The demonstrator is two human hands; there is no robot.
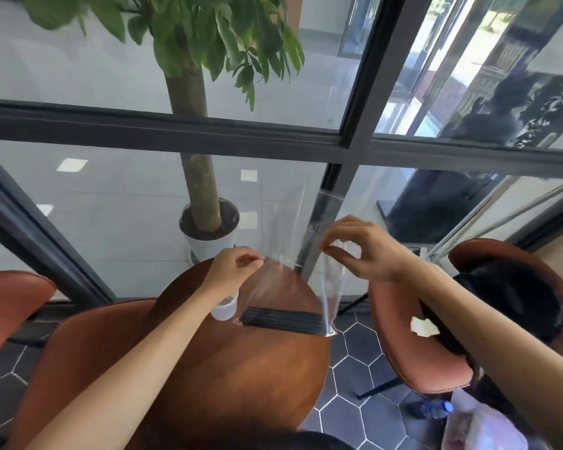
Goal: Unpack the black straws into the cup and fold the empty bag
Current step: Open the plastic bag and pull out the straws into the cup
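A clear plastic bag [283,287] hangs above the round wooden table [257,368]. A bundle of black straws [283,320] lies crosswise at the bag's bottom. My left hand [233,266] pinches the bag's upper left edge. My right hand [364,251] pinches the upper right edge, so the bag is stretched between them. A translucent white cup [223,309] stands on the table under my left wrist, partly hidden by it.
Brown chairs stand at left [10,306], near left [88,362] and right [416,345]; the right one holds a dark bag and a crumpled paper [423,327]. A potted tree [208,228] stands behind the glass wall. A water bottle [433,409] lies on the tiled floor.
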